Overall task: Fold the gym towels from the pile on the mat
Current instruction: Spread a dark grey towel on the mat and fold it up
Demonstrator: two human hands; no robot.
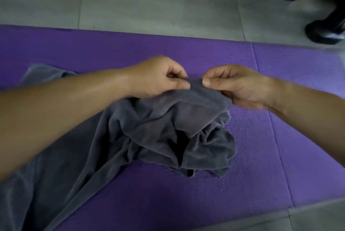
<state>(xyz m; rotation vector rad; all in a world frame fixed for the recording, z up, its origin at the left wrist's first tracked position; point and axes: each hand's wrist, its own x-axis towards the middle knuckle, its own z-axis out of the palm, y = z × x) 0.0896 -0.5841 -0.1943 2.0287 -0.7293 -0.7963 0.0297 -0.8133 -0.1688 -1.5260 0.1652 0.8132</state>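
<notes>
A grey gym towel lies crumpled on the purple mat, lifted at its top edge. My left hand pinches that edge between thumb and fingers. My right hand pinches the same edge a few centimetres to the right, thumb on top. The two hands almost touch. More grey towel cloth spreads toward the lower left under my left forearm, and a corner of it shows at the far left. Whether this is one towel or more I cannot tell.
Grey tiled floor surrounds the mat beyond its far edge and at the lower right. A person's black shoe and dark trouser leg stand at the top right, off the mat.
</notes>
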